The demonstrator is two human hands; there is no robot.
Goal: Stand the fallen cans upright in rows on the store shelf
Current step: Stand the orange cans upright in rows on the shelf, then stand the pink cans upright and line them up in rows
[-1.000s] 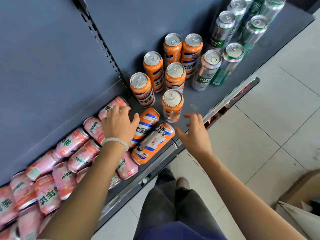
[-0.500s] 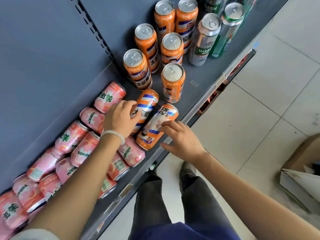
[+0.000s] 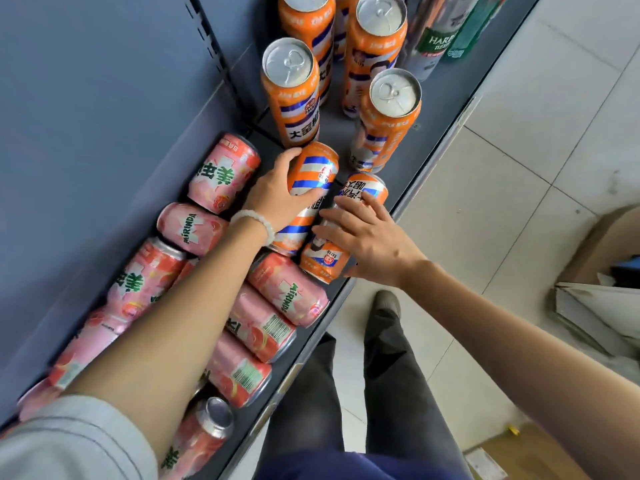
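Two tall orange cans lie on their sides near the front of the grey shelf (image 3: 436,140). My left hand (image 3: 277,195) grips the inner fallen orange can (image 3: 313,174), fingers and thumb wrapped round it. My right hand (image 3: 367,237) lies over the outer fallen orange can (image 3: 367,190), fingers curved across its body. Beyond them several orange cans stand upright, the nearest at left (image 3: 292,95) and at right (image 3: 388,119). Several pink Mirinda cans (image 3: 221,174) lie tumbled along the shelf under my left forearm.
Green and silver beer cans (image 3: 433,46) stand upright at the far end of the shelf. The shelf's front lip (image 3: 415,188) runs beside a tiled floor (image 3: 519,168). An open cardboard box (image 3: 595,271) sits on the floor at right. My legs and shoe are below.
The camera has come closer to the shelf. My left hand has closed round the inner fallen orange can, and my right hand has moved further onto the outer one.
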